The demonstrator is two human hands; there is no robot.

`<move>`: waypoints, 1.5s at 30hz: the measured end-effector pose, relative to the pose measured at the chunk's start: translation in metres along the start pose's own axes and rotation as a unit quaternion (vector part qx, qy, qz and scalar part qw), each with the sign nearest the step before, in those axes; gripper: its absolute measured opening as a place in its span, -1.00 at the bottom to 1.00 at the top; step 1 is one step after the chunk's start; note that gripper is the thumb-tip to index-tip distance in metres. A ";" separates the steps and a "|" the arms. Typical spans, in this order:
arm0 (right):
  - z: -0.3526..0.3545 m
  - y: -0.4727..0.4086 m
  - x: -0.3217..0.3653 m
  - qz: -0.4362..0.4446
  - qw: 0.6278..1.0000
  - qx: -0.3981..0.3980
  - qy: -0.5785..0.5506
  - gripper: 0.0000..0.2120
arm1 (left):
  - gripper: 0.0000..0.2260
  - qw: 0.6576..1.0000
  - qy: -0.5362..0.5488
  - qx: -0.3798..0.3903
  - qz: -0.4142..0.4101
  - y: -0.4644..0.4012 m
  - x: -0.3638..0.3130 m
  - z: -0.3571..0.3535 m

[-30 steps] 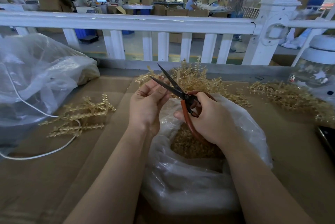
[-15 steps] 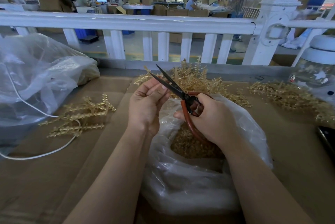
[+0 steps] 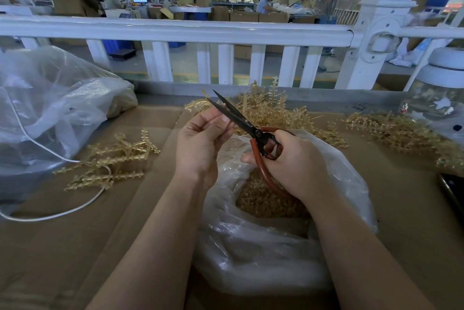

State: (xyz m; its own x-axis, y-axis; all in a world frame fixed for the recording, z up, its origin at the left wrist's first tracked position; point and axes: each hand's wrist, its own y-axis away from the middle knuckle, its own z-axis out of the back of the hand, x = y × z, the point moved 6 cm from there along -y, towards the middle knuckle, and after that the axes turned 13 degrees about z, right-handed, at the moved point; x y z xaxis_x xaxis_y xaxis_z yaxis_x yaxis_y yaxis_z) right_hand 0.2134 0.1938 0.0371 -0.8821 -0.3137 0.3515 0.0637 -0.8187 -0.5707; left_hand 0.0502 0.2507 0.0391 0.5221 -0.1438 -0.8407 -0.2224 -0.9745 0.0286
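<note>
Head view. The right hand (image 3: 293, 161) is closed round the red looped handles of a pair of dark-bladed steel scissors (image 3: 241, 119). The blades stand slightly parted and point up and away toward the left hand (image 3: 200, 144). That hand's thumb and fingers are drawn together just beside the lower blade; whether a small piece is pinched between them cannot be told. The step in hand appears to be trimming amber plastic sprue, so that offcuts fall into the clear plastic bag (image 3: 251, 247) directly beneath both hands, where cut amber bits (image 3: 263, 199) already lie. The next move probably calls for a short, controlled closing of the blades. The left fingertips sit against the cutting edge and need to stay outside the bite, and the work should be kept above the bag's mouth. Beyond the hands lies a tangled heap of amber sprue branches (image 3: 273, 111), with a smaller heap (image 3: 113, 161) out past the left hand and another (image 3: 401, 131) past the right. Behind the far heap the white railing (image 3: 175, 31) bounds any forward reach. Open brown cardboard bench surface (image 3: 75, 234) lies on the left hand's side, crossed by a thin white cable (image 3: 50, 214). A dark flat device (image 3: 452, 191) lies well beyond the right hand, at the frame's edge.
</note>
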 end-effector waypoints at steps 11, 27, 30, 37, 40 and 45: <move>0.006 -0.001 0.002 0.006 0.998 -0.019 0.055 -0.26 | -0.74 0.993 -0.115 0.004 -0.032 0.003 0.000 -0.006; 0.003 -0.001 0.001 0.008 1.000 -0.016 0.016 -0.26 | -0.76 0.995 -0.088 0.030 -0.024 0.000 0.001 -0.006; 0.002 -0.001 0.000 0.001 1.000 -0.010 0.022 -0.33 | -0.74 0.995 -0.092 0.028 -0.026 0.001 0.001 -0.006; 0.006 -0.002 0.001 -0.002 0.999 -0.013 0.032 -0.24 | -0.74 0.994 -0.105 0.025 -0.034 0.003 -0.001 -0.006; 0.007 -0.002 0.001 -0.002 0.999 -0.018 0.032 -0.26 | -0.73 0.994 -0.102 0.028 -0.035 0.003 -0.001 -0.007; 0.006 -0.003 0.000 0.007 0.999 -0.025 0.034 -0.28 | -0.71 0.994 -0.099 0.030 -0.035 0.003 -0.001 -0.008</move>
State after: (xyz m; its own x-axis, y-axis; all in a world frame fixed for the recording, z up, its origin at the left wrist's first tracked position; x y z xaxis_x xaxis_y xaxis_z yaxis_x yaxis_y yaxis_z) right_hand 0.2160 0.1931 0.0437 -0.9110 -0.2896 0.2937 0.0538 -0.7894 -0.6115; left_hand 0.0551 0.2466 0.0443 0.3675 -0.0341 -0.9294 -0.2438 -0.9679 -0.0609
